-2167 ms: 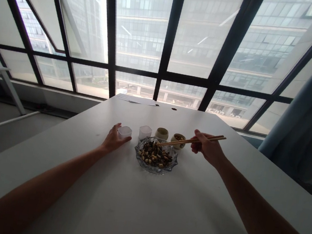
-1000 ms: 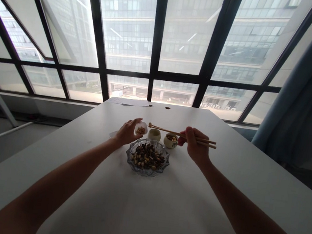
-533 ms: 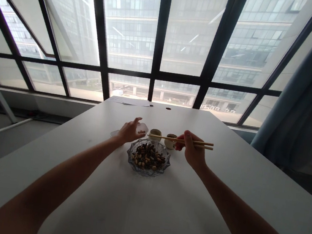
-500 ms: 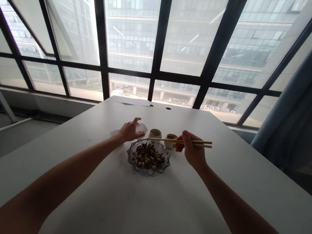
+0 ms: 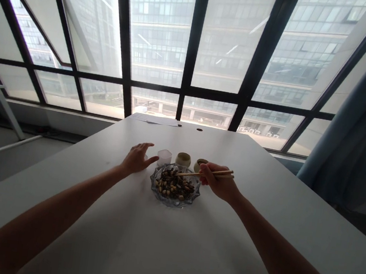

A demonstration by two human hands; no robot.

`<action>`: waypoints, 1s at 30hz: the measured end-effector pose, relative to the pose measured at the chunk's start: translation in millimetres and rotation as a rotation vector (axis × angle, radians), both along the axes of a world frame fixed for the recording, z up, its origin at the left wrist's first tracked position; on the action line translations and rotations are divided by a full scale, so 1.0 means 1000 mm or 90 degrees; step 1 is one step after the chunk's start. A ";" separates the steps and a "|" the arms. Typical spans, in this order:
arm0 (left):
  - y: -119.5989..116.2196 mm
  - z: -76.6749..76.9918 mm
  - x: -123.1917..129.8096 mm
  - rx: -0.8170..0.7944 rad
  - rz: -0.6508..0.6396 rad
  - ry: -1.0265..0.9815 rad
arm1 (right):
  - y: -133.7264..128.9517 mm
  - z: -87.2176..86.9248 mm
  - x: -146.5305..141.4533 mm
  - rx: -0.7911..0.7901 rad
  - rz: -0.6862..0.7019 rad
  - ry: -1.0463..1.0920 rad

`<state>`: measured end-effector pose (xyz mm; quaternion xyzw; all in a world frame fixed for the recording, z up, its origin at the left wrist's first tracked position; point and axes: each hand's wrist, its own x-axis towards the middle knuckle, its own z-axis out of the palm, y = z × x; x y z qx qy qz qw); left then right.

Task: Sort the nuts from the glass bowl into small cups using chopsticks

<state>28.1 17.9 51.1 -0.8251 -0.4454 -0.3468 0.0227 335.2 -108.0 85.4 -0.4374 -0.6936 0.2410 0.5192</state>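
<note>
Glass bowl (image 5: 174, 203) sits on the white table (image 5: 168, 247), mid-table between the hands, holding a mix of dark seeds and pale nuts (image 5: 173, 187). Clock is centred on the bowl, 6 toward the person. Right hand (image 5: 215, 182) is at 2 to 3 o'clock, just beside the rim, fingers closed round a pair of wooden chopsticks (image 5: 190, 174). Sticks point to 9 from that hand, tips over the bowl's far half, so the mix lies right below and nearer the person than the tips. Gap between the tips is narrow; cannot tell if they pinch anything or touch the nuts. Left hand (image 5: 135, 159) is at 10 o'clock, thumb and fingers spread wide, no object seen in its grasp. Small clear container (image 5: 146, 157) shows just past its thumb, mostly hidden; contact unclear. Translucent cup (image 5: 164, 157) stands upright at 11, right behind the rim. Beige cup (image 5: 183, 159) upright at 12. Second beige cup (image 5: 200, 163) at 1, partly covered by the right hand; contents not readable. Papers (image 5: 156, 120) lie flat at the far table edge, 11 o'clock. Windows (image 5: 162, 31) run across 12, blue curtain (image 5: 356, 124) at 2.
</note>
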 end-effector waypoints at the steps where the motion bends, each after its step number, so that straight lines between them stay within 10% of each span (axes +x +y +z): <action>1: -0.005 -0.007 -0.009 0.023 0.009 -0.018 | 0.000 0.000 -0.001 -0.002 -0.003 0.015; 9: -0.013 -0.052 -0.044 -0.079 0.091 -0.169 | 0.009 -0.004 -0.002 -0.066 -0.084 0.200; 18: -0.012 -0.051 -0.042 -0.132 0.056 -0.227 | 0.023 -0.034 0.005 -0.144 -0.105 0.326; 30: -0.021 -0.046 -0.037 0.009 -0.033 -0.198 | -0.012 -0.046 -0.022 0.067 -0.137 0.118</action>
